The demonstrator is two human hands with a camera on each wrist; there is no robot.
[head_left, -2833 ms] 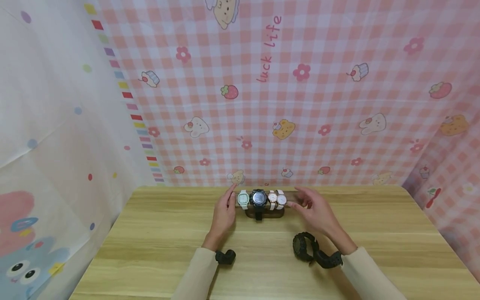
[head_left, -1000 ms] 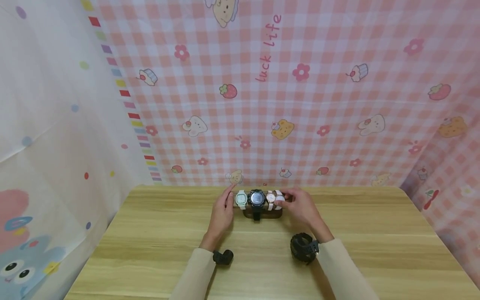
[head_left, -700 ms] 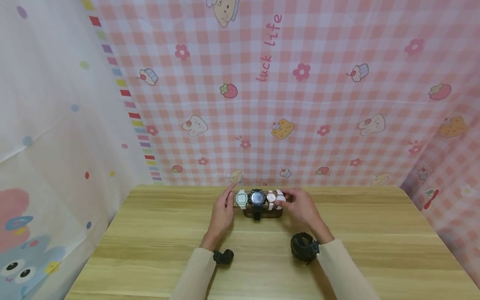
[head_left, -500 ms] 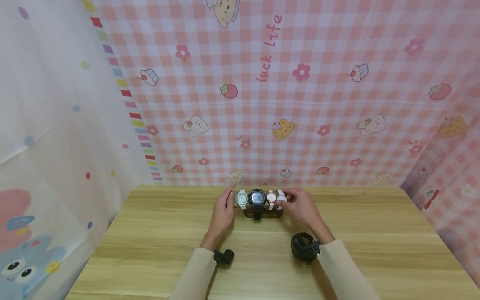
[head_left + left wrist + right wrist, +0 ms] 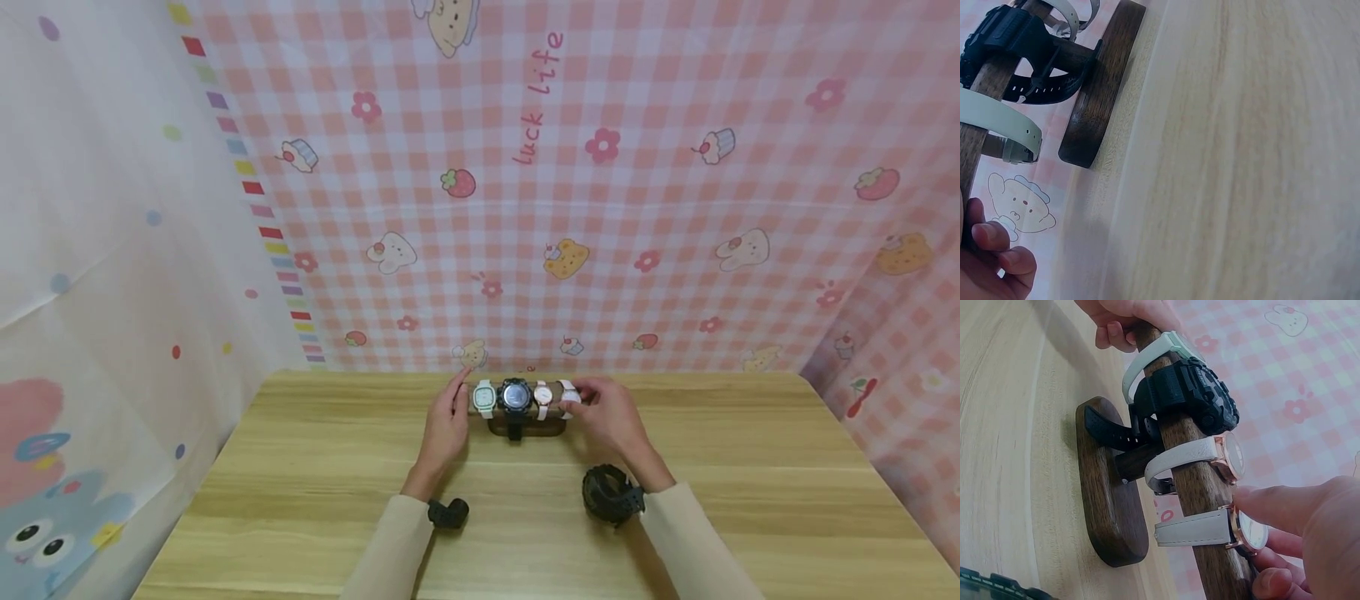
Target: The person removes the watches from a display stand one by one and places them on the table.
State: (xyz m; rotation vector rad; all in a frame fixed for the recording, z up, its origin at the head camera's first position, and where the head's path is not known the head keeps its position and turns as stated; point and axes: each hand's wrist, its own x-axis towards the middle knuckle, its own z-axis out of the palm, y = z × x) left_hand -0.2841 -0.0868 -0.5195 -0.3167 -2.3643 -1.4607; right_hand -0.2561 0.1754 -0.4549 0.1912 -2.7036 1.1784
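Left hand (image 5: 447,423): fingers curled round the left end of the wooden bar (image 5: 1200,490). Right hand (image 5: 611,417): thumb and fingers pinched the case of the rightmost watch (image 5: 1216,530), which sat round the bar near its right end, a bare stretch of wood away from the second white-strapped watch (image 5: 1194,456). Black watch (image 5: 1179,394) and mint watch (image 5: 485,399) lay further left.

Risks, as judged: the rightmost watch could have slipped off the bar's end if pushed too far right. The stand's base (image 5: 1113,506) was shorter than the bar, so a downward press at one end could have tipped it, had the left hand let go. A snagging strap could have twisted the case; the fastening was hidden from view. The right forearm could have nudged the loose black watch (image 5: 600,496), just beside the wrist.

Surface: pale wood-grain table (image 5: 315,517), stand toward its far edge. Room: pink gingham cloth (image 5: 427,125) behind and right, white dotted cloth (image 5: 97,208) left.
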